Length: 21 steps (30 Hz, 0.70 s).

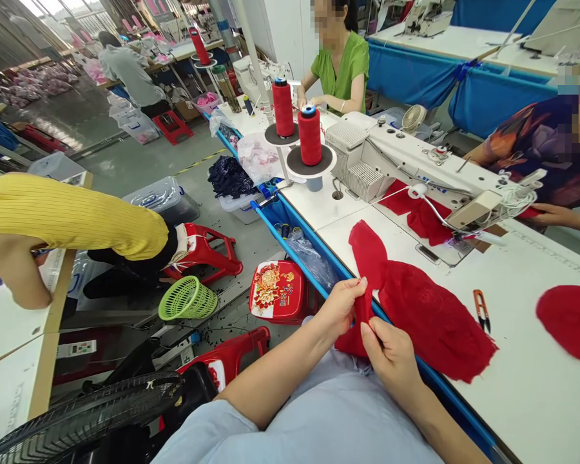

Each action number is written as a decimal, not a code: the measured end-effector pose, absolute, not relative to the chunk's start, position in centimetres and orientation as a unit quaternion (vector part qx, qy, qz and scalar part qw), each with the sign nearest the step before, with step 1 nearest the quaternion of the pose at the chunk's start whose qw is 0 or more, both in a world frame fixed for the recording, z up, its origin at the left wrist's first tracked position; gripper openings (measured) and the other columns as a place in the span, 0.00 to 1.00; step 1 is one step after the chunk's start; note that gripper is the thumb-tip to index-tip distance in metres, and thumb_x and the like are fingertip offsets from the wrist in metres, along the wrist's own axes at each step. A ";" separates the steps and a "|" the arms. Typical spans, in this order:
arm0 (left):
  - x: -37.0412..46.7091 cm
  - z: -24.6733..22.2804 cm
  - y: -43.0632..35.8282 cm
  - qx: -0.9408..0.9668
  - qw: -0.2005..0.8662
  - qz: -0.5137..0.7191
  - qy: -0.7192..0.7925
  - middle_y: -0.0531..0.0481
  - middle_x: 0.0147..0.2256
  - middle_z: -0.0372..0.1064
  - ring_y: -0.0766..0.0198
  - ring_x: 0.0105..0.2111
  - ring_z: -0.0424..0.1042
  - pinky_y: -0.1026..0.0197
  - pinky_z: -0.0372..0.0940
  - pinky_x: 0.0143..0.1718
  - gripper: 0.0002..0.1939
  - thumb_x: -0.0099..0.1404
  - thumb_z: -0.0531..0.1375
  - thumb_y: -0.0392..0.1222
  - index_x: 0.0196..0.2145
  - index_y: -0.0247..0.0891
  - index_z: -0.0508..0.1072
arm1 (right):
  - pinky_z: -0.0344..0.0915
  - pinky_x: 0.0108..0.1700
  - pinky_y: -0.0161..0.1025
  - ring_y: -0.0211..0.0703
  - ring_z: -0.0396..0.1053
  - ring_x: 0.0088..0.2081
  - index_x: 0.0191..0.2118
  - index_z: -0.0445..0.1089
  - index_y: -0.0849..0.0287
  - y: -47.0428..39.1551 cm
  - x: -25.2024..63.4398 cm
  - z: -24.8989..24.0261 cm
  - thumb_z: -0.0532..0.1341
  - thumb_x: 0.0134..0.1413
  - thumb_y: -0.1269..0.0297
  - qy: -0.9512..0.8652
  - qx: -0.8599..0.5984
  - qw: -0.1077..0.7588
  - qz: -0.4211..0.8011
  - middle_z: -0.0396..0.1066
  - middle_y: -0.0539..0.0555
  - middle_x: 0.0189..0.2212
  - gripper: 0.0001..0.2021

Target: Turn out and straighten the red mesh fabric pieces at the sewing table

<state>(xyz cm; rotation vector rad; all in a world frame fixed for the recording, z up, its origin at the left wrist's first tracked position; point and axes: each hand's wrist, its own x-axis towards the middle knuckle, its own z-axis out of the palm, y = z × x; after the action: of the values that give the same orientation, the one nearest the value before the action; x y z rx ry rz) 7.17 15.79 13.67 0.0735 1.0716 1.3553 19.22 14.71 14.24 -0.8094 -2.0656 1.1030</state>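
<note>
Both hands hold one piece of red fabric (363,309) at the table's near edge, above my lap. My left hand (343,306) pinches its upper end between thumb and fingers. Lower and to the right, my right hand (391,351) is closed on the same fabric, thumb on top. Beside them on the white table (522,322) lies a larger spread of red cloth (430,316), with a narrower red part (368,251) reaching up and left. Orange-handled thread snips (482,310) rest to its right. Another red piece (573,322) lies at the far right.
A white sewing machine (415,174) stands behind the cloth, with red thread cones (310,138) at its left. A blue fabric trough (290,225) runs along the table's near edge. People sit around; red stools (280,291) and a green basket (188,298) stand left.
</note>
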 end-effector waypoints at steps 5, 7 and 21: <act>5.9 14.0 14.9 0.105 0.680 0.550 0.473 0.52 0.21 0.68 0.68 0.23 0.65 0.65 0.59 0.31 0.26 0.46 0.64 0.64 0.24 0.34 0.71 | 0.45 0.20 0.34 0.33 0.43 0.19 0.21 0.44 0.54 15.4 20.3 14.0 0.52 0.60 0.60 -0.686 -0.389 0.333 0.516 0.42 0.44 0.18 0.19; 5.7 14.4 14.5 0.140 0.678 0.536 0.484 0.51 0.22 0.69 0.66 0.24 0.67 0.64 0.59 0.32 0.27 0.49 0.61 0.65 0.24 0.34 0.72 | 0.45 0.20 0.34 0.33 0.43 0.20 0.20 0.45 0.54 15.7 20.7 13.9 0.53 0.60 0.58 -0.670 -0.394 0.343 0.527 0.42 0.44 0.18 0.20; 5.9 12.6 15.4 0.128 0.674 0.556 0.469 0.53 0.19 0.66 0.71 0.19 0.62 0.67 0.56 0.24 0.27 0.41 0.68 0.62 0.23 0.33 0.70 | 0.49 0.21 0.33 0.34 0.47 0.21 0.21 0.51 0.55 16.4 21.1 14.4 0.54 0.59 0.55 -0.670 -0.369 0.292 0.575 0.47 0.44 0.18 0.19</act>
<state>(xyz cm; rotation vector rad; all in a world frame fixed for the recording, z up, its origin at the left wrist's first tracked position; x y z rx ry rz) 5.92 15.43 12.57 0.2889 1.0563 1.2507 21.12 16.44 14.41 -0.9833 -1.7855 1.5320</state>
